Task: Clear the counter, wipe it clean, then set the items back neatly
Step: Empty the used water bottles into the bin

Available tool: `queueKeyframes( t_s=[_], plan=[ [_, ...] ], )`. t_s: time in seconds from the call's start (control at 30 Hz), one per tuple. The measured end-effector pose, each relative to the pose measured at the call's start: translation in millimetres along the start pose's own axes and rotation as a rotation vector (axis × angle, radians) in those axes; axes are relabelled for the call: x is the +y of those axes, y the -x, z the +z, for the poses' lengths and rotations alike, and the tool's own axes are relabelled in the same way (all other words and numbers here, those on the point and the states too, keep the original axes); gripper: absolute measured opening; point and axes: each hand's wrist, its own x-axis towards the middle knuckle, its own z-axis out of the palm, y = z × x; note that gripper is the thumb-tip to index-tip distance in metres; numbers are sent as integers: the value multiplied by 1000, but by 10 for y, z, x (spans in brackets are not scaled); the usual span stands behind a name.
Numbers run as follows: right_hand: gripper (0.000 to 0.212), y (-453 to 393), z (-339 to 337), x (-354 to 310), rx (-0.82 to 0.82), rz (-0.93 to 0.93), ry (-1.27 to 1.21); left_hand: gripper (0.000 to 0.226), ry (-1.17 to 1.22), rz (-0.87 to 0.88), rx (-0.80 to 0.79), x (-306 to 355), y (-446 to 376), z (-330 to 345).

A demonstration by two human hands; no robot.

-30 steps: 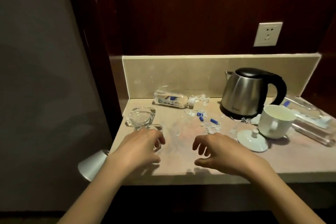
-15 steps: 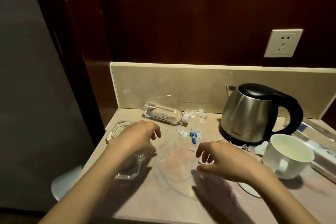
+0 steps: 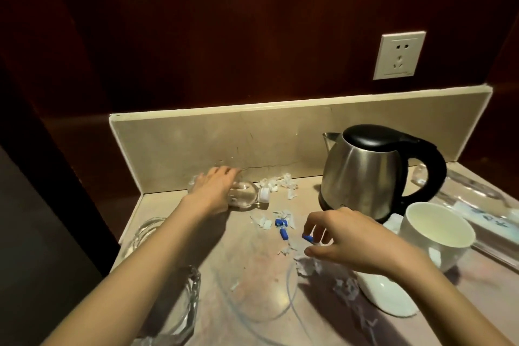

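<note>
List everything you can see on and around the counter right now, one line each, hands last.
counter: 1, beige stone with blue marks, under everything
kettle: 1, steel with black lid and handle, back right
mug: 1, white, right, in front of the kettle
mug lid: 1, white, near edge, below the mug
lying bottle: 1, clear with white cap, back left
far-right bottle: 1, clear, lying at the right edge
glass ashtray: 1, clear, front left
paper scraps: many, white, scattered mid-counter
blue bits: a few, blue, centre
wall socket: 1, white, on the dark wall
left hand: on the lying bottle
right hand: above the scraps, fingers curled
</note>
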Motion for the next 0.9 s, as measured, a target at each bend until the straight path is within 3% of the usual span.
queueKeyframes(
  t_s=[0.17, 0.4, 0.5, 0.6, 0.73, 0.9],
  plan=[
    [30, 25, -14, 34, 13, 42, -17, 64, -101, 21, -13, -118, -202, 174],
    [33, 81, -15, 108, 28, 95, -46, 71, -12, 83, 73, -54, -21, 169],
    [34, 88, -23, 125, 37, 99, -60, 76, 229, 135, 202, 56, 123, 87],
    [34, 97, -15, 143, 54, 84, -84, 77, 653, 167, 301, 238, 277, -65],
    [34, 118, -1, 200, 62, 51, -149, 54, 1169, 115, 191, 528, 554, -259],
    [51, 135, 42, 202, 110, -27, -274, 56, 1404, 58, 58, 838, 829, -296]
  ],
)
